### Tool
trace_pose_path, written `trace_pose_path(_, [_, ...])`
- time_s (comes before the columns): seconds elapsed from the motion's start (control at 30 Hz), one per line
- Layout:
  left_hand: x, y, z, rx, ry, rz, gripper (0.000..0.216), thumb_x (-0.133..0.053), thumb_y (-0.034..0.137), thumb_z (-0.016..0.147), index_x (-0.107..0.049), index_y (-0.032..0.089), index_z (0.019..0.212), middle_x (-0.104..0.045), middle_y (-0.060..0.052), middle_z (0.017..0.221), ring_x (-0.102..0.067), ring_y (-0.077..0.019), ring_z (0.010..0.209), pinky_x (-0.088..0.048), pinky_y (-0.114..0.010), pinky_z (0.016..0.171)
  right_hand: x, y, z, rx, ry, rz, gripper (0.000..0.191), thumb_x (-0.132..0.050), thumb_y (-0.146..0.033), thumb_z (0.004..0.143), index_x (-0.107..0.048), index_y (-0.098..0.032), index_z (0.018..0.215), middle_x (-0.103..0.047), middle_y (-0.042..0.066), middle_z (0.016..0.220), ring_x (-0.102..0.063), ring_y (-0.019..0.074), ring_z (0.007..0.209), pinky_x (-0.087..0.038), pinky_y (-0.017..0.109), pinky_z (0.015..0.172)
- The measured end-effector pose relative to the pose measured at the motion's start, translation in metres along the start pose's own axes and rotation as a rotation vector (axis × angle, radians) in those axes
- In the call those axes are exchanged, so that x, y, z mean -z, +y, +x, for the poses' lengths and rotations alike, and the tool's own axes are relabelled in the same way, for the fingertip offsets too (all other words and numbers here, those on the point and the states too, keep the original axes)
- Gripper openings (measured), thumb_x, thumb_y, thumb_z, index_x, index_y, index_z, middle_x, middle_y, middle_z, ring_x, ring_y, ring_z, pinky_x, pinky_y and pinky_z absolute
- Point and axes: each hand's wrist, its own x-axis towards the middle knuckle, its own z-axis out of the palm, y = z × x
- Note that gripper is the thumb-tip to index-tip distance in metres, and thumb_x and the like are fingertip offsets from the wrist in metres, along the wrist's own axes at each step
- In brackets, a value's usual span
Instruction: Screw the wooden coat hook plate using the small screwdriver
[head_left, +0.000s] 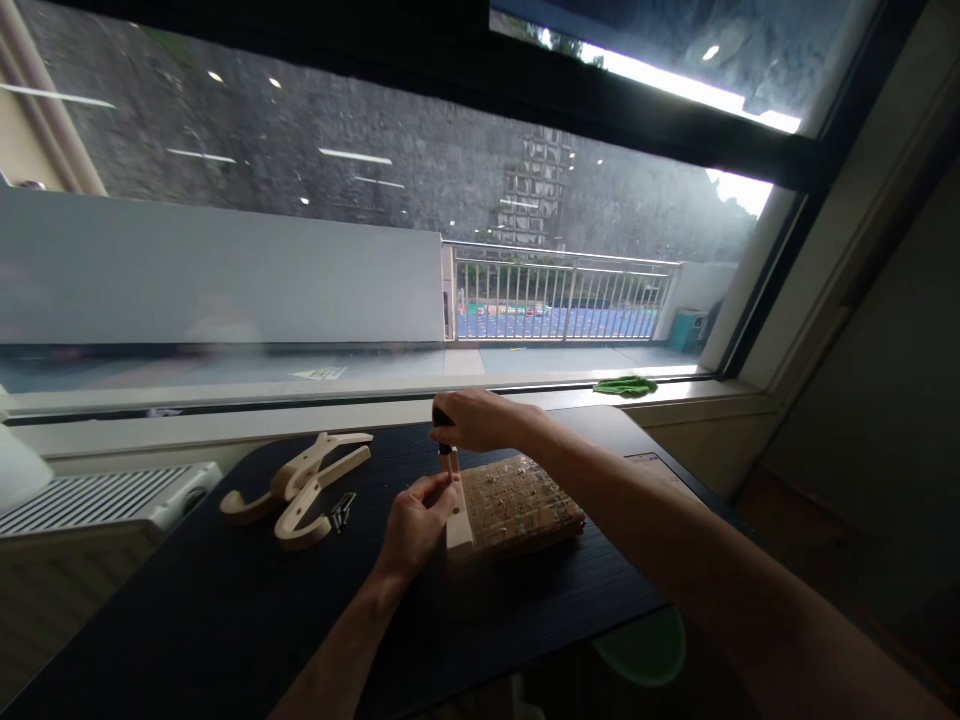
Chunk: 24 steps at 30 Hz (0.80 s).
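My right hand (476, 420) is wrapped around the black handle of a screwdriver (444, 440), which stands upright with its shaft pointing down. Below it, my left hand (416, 515) has thumb and forefinger pinched together by the shaft's lower end; whatever they grip there is too small to make out. Under those fingers lies a pale wooden strip (459, 535) with a dark hole in it. The strip rests along the left edge of a brown, tape-wrapped block (517, 505) on the dark table (390, 650).
Curved wooden pieces with hooked ends (307, 485) lie left on the table, and several screws (343, 511) sit beside them. A green cloth (625, 386) is on the windowsill. A radiator (112, 500) stands at the left; a green round container (645, 648) shows below the table's front edge.
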Motion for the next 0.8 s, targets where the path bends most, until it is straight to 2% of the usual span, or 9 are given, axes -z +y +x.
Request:
trace_pose_path(0.2, [0.001, 0.003, -0.002, 0.001, 0.003, 0.007, 0.032, -0.054, 0.039, 0.07, -0.065, 0.018, 0.09, -0.069, -0.003, 0.086, -0.062, -0.0182, 0.077, -0.046, -0.024, 0.068, -0.007, -0.006, 0.0, -0.077, 0.081, -0.134, 0.041, -0.036, -0.052, 0.079, -0.051, -0.015, 0.091, -0.061, 0.008, 0.075, -0.052, 0.0156, 0.061, -0.03, 0.025, 0.051])
trace_pose_path(0.37, [0.002, 0.005, -0.002, 0.008, -0.006, 0.014, 0.033, -0.053, 0.04, 0.07, -0.066, 0.018, 0.091, -0.069, -0.003, 0.086, -0.062, -0.0184, 0.076, -0.046, -0.025, 0.068, 0.0, -0.006, -0.006, -0.028, 0.069, -0.017, 0.03, -0.039, -0.042, 0.081, -0.05, -0.02, 0.097, -0.061, 0.003, 0.075, -0.048, 0.0109, 0.056, -0.028, 0.023, 0.05])
trace_pose_path(0.5, [0.001, 0.005, -0.002, 0.008, 0.017, 0.005, 0.031, -0.053, 0.039, 0.069, -0.066, 0.019, 0.09, -0.069, -0.003, 0.085, -0.062, -0.0184, 0.076, -0.046, -0.025, 0.067, 0.007, -0.003, -0.013, 0.031, 0.085, 0.059, 0.022, -0.04, -0.032, 0.083, -0.053, -0.021, 0.096, -0.061, 0.001, 0.078, -0.047, 0.0093, 0.061, -0.027, 0.022, 0.052])
trace_pose_path(0.8, [0.001, 0.0, -0.003, -0.02, -0.001, 0.016, 0.03, -0.049, 0.033, 0.072, -0.065, 0.02, 0.093, -0.069, -0.001, 0.086, -0.061, -0.0176, 0.077, -0.045, -0.025, 0.071, 0.004, -0.004, -0.018, 0.011, 0.105, -0.003, 0.026, -0.033, -0.031, 0.087, -0.055, -0.016, 0.092, -0.06, 0.004, 0.078, -0.047, 0.0101, 0.061, -0.024, 0.023, 0.052])
